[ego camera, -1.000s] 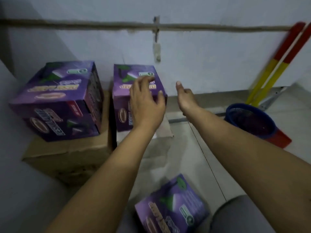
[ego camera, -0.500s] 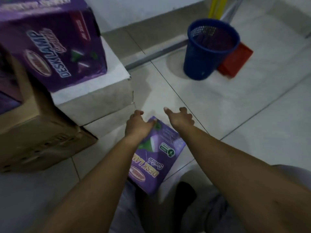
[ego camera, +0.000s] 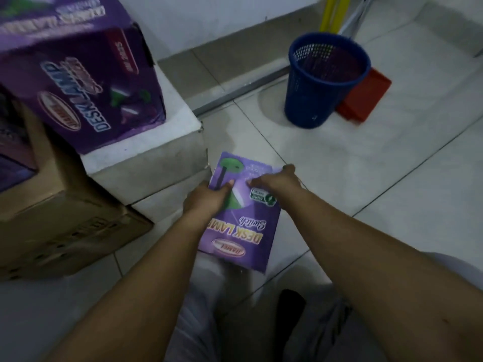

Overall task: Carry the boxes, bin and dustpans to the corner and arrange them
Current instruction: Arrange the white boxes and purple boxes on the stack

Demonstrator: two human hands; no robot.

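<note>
The flat purple cardboard desk-lamp box (ego camera: 239, 212) lies on the pale tiled floor (ego camera: 366, 178), right by the low white step's (ego camera: 146, 163) front corner. The left hand (ego camera: 206, 199) grips its left edge and the right hand (ego camera: 274, 180) grips its far right corner. Lift it level with both hands, I think, then set it by the big purple box (ego camera: 81, 82) on the step. The blue mesh bin (ego camera: 321, 82) and red dustpan (ego camera: 363, 97) wait near the wall.

Storage corner, tiled floor (ego camera: 339, 163), stacked boxed desk lamps (ego camera: 86, 74)
</note>
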